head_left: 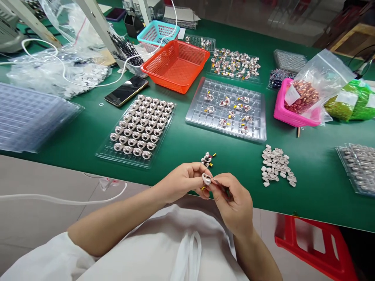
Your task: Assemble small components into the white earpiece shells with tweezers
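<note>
Close to the table's front edge, my left hand is closed around a small pearly-white earbud housing, its open ring side facing up. A bit of yellow shows beneath the housing. My right hand meets it from the right, thumb and forefinger pinched at the housing's edge; what lies between those fingertips is hidden. Just beyond my fingers, a few wired earbud parts with yellow ends lie on the green table. To the right is a loose pile of small whitish shell pieces.
A clear tray of white housings in rows lies left, a sparsely filled tray ahead. Behind are a red basket, a blue basket and a phone. A pink basket stands right; a red stool is below.
</note>
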`<state>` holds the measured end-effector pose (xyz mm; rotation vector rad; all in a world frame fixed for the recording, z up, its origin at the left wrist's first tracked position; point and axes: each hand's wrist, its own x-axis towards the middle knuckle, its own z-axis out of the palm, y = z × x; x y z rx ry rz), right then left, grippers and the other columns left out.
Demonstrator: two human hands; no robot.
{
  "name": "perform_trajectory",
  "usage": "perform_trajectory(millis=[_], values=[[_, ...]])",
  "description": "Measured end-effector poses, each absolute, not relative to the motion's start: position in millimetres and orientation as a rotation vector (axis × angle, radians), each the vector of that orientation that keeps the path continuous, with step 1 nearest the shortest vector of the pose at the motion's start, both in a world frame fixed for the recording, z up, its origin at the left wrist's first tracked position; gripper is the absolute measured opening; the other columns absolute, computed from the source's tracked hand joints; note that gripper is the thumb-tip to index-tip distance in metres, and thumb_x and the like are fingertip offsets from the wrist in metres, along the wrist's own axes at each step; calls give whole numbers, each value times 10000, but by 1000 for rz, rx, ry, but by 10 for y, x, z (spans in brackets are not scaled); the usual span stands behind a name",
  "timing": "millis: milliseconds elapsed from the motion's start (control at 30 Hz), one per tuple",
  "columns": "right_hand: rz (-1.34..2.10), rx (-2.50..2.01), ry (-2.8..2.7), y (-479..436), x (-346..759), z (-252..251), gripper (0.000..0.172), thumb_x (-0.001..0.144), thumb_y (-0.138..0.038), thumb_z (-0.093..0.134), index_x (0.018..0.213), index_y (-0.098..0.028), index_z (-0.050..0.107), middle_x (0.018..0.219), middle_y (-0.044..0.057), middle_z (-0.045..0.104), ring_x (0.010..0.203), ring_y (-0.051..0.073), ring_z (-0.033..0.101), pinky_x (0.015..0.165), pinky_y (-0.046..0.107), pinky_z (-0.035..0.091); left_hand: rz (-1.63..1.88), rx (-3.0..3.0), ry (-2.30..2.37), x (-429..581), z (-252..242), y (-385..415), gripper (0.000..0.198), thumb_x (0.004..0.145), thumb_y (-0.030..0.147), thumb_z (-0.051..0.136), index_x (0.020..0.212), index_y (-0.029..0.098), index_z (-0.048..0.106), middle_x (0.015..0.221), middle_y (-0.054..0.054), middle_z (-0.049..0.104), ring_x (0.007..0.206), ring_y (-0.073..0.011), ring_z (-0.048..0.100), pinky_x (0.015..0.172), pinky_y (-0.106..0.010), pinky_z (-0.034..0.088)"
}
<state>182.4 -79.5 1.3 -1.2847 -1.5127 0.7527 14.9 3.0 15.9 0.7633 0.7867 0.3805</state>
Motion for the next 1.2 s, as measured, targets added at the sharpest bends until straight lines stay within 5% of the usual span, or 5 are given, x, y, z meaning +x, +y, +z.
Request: perform_trajectory(millis=[267,500,867,1200], values=[[803,-1298,-1629,-762,1912,87,235,908,-57,594,1037,-245,651,915,11,692,742,127,615,532,221,418,302,792,805,147,188,69,322,685,312,872,842,125,662,662,-6,726,552,-108,659,588,-243,596],[964,-1350,-1367,-764,1850,33,114,958,-159,592,984,-245,662,887,13,639,733,134,607,609,247,475,383,776,825,183,150,71,334,685,327,891,823,130,660,653,-11,731,607,-133,712,660,-260,609],[996,-1277,-1678,-644,1972,78,109,921,-135,614,951,-229,659,831,-4,650,670,112,558,562,221,421,213,680,775,129,104,139,321,678,301,876,807,149,625,595,8,693,509,-93,605,515,-234,593],[1118,-1329,-1759,-580,2015,138,127,869,-110,598,916,-221,637,823,-9,607,654,106,523,533,215,380,170,776,763,121,59,149,281,672,289,860,790,143,651,654,5,716,543,-107,656,594,-256,615]])
